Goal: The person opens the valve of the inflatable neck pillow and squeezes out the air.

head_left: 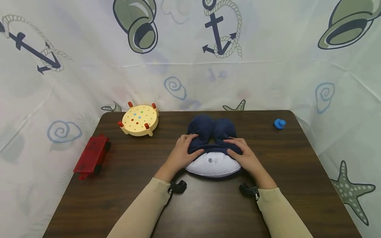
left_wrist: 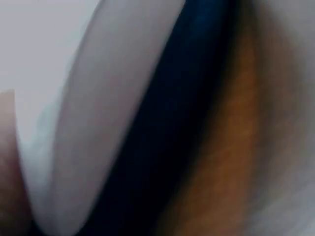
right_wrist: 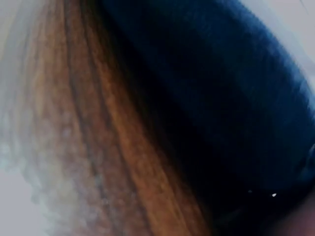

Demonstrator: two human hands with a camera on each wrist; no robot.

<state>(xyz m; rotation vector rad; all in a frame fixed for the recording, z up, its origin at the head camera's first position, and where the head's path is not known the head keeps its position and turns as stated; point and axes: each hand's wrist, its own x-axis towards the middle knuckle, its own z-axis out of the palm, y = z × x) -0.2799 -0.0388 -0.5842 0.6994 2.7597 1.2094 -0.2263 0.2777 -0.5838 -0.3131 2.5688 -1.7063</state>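
While both hands press on it, one pillow [head_left: 212,145] sits mid-table [head_left: 208,205]: navy fabric bunched at 12 o'clock, white end with one small button at 6. Left hand [head_left: 181,153] grips its 9 o'clock flank, fingers curled over the navy fabric; right hand [head_left: 245,155] likewise at 3. Elsewhere: one peg board [head_left: 139,119] at 10, one red cart [head_left: 91,155] at 9, one blue knob [head_left: 279,124] at 2.

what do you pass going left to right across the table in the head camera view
red toy wagon → yellow round peg board → left hand → navy and white neck pillow → right hand → small blue toy. Both hands rest on the pillow, one on each side, fingers curled over its navy cover.
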